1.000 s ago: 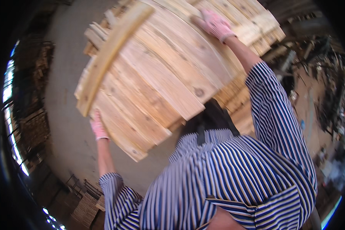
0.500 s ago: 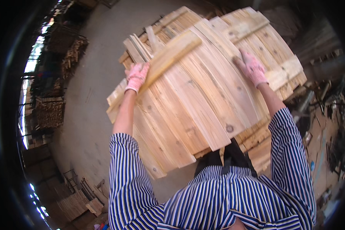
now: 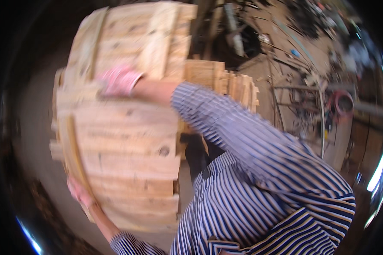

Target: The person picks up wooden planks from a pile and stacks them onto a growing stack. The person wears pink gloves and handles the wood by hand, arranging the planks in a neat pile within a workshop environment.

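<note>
A wide panel of pale wooden boards (image 3: pixel 132 131) lies in front of me, with a raised batten (image 3: pixel 73 146) along its left side. My left hand (image 3: pixel 80 192), in a pink knit glove, is closed on the panel's edge beside the lower end of the batten. Also in a pink glove, my right hand (image 3: pixel 120 80) is at the panel's far edge and looks closed on it, though motion smears its fingers. Just beyond that hand, a second boarded panel (image 3: pixel 123 44) with two cross battens lies against the first. The undersides of both panels are hidden.
More stacked wooden boards (image 3: pixel 204 76) stand right of the panels. Farther right, a metal frame (image 3: pixel 321 123) stands near a round reddish object (image 3: pixel 340 102). Scrap and sticks litter the floor (image 3: pixel 259 25) at the upper right.
My view has swung right, so the panels now appear turned and farther left. Both hands remain at the first panel's opposite edges, the right now reaching across to the far side.
</note>
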Tool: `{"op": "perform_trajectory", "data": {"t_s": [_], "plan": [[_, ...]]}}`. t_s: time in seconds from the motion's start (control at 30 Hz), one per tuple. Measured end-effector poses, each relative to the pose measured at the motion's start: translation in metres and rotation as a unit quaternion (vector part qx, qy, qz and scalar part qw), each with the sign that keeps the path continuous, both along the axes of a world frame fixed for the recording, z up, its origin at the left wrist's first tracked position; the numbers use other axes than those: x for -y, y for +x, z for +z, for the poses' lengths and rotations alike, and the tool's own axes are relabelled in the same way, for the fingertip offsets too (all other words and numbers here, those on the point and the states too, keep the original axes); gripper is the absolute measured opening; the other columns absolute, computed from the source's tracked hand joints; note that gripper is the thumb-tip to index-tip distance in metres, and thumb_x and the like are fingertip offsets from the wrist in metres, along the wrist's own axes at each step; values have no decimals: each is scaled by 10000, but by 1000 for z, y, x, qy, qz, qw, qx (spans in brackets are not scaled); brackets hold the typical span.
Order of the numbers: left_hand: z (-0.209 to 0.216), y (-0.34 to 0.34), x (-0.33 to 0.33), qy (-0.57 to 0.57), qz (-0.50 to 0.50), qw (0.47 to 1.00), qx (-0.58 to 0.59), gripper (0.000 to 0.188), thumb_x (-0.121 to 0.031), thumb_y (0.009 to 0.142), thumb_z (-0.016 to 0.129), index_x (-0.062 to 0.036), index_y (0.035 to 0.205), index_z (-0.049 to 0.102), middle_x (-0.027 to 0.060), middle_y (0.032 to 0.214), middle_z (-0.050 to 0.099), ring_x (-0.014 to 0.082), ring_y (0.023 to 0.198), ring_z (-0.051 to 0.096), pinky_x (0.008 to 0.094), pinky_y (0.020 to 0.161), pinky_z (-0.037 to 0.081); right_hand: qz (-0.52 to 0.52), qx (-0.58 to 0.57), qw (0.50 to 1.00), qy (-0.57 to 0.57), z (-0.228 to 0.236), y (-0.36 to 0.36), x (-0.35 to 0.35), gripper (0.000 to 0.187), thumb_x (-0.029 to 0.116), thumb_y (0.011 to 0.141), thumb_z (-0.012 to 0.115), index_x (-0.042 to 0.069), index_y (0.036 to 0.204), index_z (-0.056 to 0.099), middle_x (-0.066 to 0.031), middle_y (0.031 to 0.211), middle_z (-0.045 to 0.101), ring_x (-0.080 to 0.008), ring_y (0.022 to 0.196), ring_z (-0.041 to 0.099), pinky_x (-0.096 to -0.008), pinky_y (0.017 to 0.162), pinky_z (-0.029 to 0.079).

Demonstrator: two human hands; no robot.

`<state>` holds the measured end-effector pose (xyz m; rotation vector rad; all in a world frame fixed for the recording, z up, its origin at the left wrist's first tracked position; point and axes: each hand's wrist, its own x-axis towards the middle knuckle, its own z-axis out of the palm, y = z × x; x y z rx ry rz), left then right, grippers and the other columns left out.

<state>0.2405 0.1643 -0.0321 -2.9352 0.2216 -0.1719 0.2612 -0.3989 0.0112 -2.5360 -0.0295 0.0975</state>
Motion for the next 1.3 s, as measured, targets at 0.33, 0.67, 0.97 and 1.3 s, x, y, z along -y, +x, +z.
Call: {"op": "perform_trajectory", "data": {"t_s": [0.33,0.67,0.97,1.3], "plan": [[47,-15,254,-117,-96,980,132,738,-612,1035,464,-80,1546,436,274,1558,381,403,1479,310,540,1182,292,-24,202,966,161,-37,-8,28,674,504,778,766,127,1317,616,-191,1410,580,-375,1239,600,-460,1004,508],[66,-178,567,-414,-272,849,-184,747,-574,1054,341,-102,1632,296,98,1719,210,287,1563,236,560,1155,326,-330,194,911,152,-104,-279,194,589,353,857,679,-7,1294,518,-249,1224,582,-432,1186,579,-506,1032,492],[-133,-315,723,-389,-107,675,-618,520,-271,1061,592,8,1488,488,167,1479,554,261,1360,520,379,1149,391,-667,-365,642,101,-293,-571,303,1011,451,785,789,85,1588,294,-294,1632,278,-435,1448,412,-500,1152,406],[-420,-390,774,-135,-168,639,-738,585,-482,1021,594,-26,1388,584,227,1322,662,368,1261,605,400,1086,441,-680,-444,555,181,-480,-684,329,1293,457,688,898,141,1657,102,-292,1676,151,-461,1522,261,-526,1220,279]]}}
